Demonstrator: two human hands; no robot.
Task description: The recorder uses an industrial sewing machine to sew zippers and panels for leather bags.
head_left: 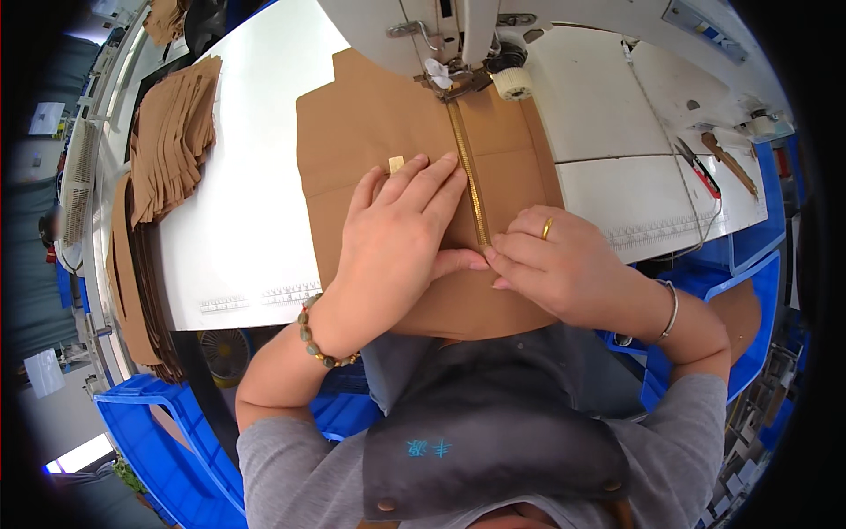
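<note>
A brown fabric panel [352, 115] lies under the sewing machine head [414, 26], with a gold zipper [471, 185] running lengthwise from the presser foot [445, 86] toward me. My left hand [392, 229] lies spread on the panel left of the zipper, fingertips near its tape and thumb reaching to its lower end. A small gold tag [397, 163] shows beside those fingers. My right hand [551, 269] has its fingers curled together at the zipper's lower end, pinching the fabric edge there. The panel's near part hangs over the table edge toward my apron.
Stacks of brown cut pieces [172, 132] lie at the table's left. On the white table [590, 106] at right are red-handled snips [705, 176] and a brown strip [731, 163]. Blue bins [154, 423] stand at both sides below the table, and a fan [220, 357] sits underneath at left.
</note>
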